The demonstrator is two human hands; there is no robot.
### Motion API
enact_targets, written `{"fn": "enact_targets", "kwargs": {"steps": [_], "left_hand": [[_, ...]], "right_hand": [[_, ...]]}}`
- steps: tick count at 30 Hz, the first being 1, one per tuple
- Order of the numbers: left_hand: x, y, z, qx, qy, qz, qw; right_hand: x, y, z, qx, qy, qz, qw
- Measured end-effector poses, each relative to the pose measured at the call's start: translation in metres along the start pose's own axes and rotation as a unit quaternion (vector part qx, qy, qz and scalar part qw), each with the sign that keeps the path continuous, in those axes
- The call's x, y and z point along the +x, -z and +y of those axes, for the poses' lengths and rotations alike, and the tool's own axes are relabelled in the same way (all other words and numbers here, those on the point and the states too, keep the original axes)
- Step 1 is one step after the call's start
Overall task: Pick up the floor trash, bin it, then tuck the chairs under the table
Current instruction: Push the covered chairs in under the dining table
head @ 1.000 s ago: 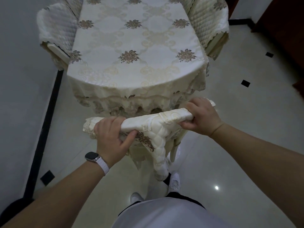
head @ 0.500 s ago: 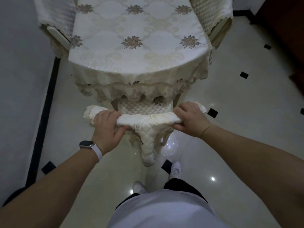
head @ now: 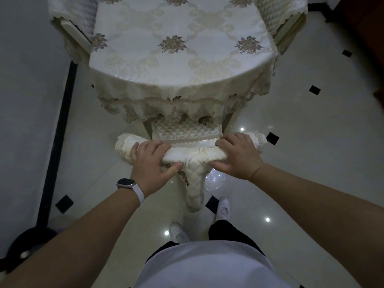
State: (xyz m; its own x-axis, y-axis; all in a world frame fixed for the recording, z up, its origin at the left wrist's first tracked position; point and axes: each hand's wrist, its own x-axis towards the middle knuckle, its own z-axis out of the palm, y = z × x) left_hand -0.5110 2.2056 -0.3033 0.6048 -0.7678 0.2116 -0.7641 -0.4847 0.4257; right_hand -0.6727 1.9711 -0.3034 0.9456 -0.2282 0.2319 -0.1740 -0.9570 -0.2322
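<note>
Left hand (head: 150, 163) and right hand (head: 239, 156) both gripping the chair (head: 188, 156) top rail (cream quilted cover), seat lying partly under the bench (head: 182, 59).

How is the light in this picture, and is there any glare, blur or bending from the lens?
Head view: dim, bluish light overall; small white glare spots on the glossy floor; the wide lens stretches the picture toward its corners; the left hand and right hand gripping the chair look sharp, with no motion blur.
</note>
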Motion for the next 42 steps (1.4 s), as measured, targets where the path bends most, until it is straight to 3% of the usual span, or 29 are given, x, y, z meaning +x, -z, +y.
{"fn": "enact_targets", "kwargs": {"steps": [10,25,31,36,39,42], "left_hand": [[0.023,-0.007,-0.006,-0.009,0.016,0.02,1.0],[0.042,-0.003,-0.001,0.006,0.021,0.013,1.0],[0.043,0.007,-0.013,-0.012,0.0,-0.028,1.0],[0.041,0.015,-0.009,0.003,0.0,-0.057,0.998],[0.035,0.021,-0.006,-0.003,0.008,-0.081,0.997],[0.026,0.031,0.004,-0.016,-0.002,-0.05,0.999]], "right_hand": [[0.023,-0.003,0.011,0.01,-0.005,0.053,0.999],[0.039,-0.005,0.025,0.01,0.006,0.04,0.999],[0.04,0.005,0.018,0.006,-0.01,-0.014,1.0],[0.033,0.022,0.0,-0.022,-0.069,-0.114,0.991],[0.02,0.025,-0.013,-0.017,-0.079,-0.108,0.991],[0.009,0.037,-0.027,-0.012,-0.076,-0.076,0.994]]}}
